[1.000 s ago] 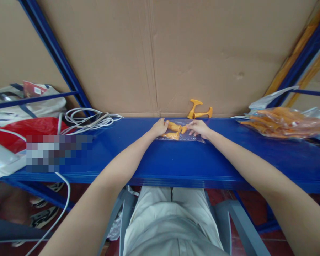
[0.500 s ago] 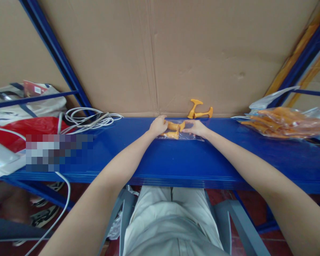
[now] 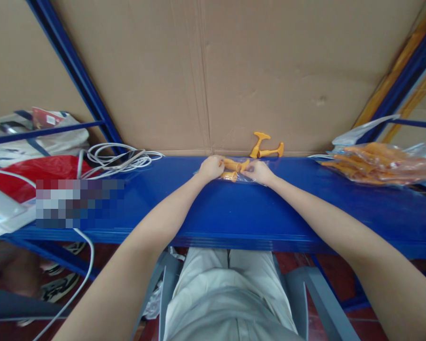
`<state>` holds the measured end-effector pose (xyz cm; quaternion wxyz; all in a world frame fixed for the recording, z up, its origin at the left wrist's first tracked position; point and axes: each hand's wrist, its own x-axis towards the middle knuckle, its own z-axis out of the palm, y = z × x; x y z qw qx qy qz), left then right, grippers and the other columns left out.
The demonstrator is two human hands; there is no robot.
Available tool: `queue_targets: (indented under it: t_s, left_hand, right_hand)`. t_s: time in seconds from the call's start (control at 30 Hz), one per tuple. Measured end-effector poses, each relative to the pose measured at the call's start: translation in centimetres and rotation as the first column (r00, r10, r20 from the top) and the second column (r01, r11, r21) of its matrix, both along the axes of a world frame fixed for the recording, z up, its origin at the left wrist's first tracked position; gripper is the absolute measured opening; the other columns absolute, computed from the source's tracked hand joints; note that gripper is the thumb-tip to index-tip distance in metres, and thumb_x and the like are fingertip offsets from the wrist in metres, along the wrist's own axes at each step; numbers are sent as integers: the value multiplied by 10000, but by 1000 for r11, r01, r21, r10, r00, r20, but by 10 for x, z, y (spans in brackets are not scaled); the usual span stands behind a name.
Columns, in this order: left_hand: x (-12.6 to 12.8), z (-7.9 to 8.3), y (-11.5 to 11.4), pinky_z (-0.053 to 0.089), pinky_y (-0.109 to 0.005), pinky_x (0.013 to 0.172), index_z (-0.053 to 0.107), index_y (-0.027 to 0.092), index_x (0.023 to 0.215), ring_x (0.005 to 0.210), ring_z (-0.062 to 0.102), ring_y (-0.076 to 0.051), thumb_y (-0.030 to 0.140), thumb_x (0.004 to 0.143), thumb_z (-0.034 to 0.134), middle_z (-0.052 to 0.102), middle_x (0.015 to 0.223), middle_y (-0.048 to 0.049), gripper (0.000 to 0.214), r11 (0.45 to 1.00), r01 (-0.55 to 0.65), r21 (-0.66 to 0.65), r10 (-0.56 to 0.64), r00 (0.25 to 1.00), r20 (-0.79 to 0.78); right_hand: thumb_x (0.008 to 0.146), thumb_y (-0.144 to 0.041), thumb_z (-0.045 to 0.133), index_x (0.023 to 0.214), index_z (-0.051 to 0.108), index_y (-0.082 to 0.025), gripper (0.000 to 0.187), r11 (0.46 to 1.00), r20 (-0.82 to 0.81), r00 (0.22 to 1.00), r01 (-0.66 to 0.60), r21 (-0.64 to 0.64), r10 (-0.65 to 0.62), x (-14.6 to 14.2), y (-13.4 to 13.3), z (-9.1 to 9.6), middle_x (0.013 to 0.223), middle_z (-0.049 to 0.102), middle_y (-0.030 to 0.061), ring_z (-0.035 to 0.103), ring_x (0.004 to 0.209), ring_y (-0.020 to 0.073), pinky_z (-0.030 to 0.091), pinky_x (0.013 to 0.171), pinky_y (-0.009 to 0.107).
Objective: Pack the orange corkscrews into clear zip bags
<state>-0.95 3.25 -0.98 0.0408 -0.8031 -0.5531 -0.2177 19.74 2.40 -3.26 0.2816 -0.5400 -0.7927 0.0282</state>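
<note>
My left hand (image 3: 213, 167) is closed around the end of an orange plastic handle (image 3: 231, 165) at the back middle of the blue table. My right hand (image 3: 260, 172) pinches a small orange plastic piece (image 3: 245, 165) close to the free end of that handle. Whether the two parts touch, I cannot tell. Just below the handle, another orange piece (image 3: 229, 176) lies in or on a clear plastic bag (image 3: 250, 180), partly covered by my left hand. Two orange T-shaped pieces (image 3: 260, 142) rest beyond my right hand, against the cardboard.
A clear bag of orange pieces (image 3: 376, 163) lies at the right. Coiled white cable (image 3: 124, 158), a red bag (image 3: 46, 168), a cloth bag (image 3: 60, 137) and a white device (image 3: 7, 213) occupy the left. Cardboard (image 3: 213, 76) closes off the back. Another person's shoe (image 3: 60, 286) shows below left.
My left hand has slid slightly over the lower orange piece. My right hand has shifted a little left, bringing its piece nearer the handle.
</note>
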Motion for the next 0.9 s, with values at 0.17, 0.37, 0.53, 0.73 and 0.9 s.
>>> queue_targets:
  t_s: [0.17, 0.37, 0.53, 0.73, 0.9]
  left_hand:
    - [3, -5, 5, 465, -318, 1014, 699, 159, 1124, 1143, 621, -226, 162, 910, 414, 691, 1206, -96, 356, 995, 99, 8, -99, 994, -44]
    - [2, -8, 11, 468, -326, 1001, 709, 144, 1076, 1119, 630, -221, 145, 918, 387, 698, 1185, -108, 359, 986, 164, -5, -164, 985, -49]
    - [2, -10, 13, 479, -345, 968, 709, 117, 996, 1066, 642, -236, 190, 933, 402, 704, 1115, -145, 322, 986, 167, 12, -167, 986, -3]
    - [4, -12, 15, 499, -345, 886, 688, 138, 876, 943, 652, -226, 209, 914, 421, 713, 997, -121, 279, 978, 201, 51, -201, 980, -8]
    - [5, -16, 20, 480, -342, 861, 622, 161, 825, 897, 621, -208, 186, 884, 435, 677, 942, -92, 198, 950, 309, 36, -310, 950, 30]
  right_hand:
    - [812, -207, 631, 716, 663, -142, 120, 998, 5, 998, 64, -9, -64, -4, -3, 2, 728, 689, 52, 619, 661, 153, 397, 607, 232]
    - [839, -262, 601, 718, 678, -131, 195, 993, -173, 978, -117, -15, 113, -5, -6, 3, 746, 701, 51, 627, 693, 157, 441, 648, 237]
    - [817, -228, 625, 907, 753, -132, 183, 933, -364, 894, -330, -144, 261, -10, -9, 4, 910, 751, 57, 670, 841, 166, 503, 804, 274]
    - [745, -187, 691, 992, 780, -182, 263, 863, -492, 832, -427, -271, 257, -9, -7, 2, 1047, 749, 55, 677, 979, 193, 491, 971, 376]
    - [708, -260, 738, 1011, 782, -214, 310, 824, -525, 796, -494, -278, 300, -5, -4, 1, 1251, 675, 59, 603, 1188, 254, 393, 1091, 453]
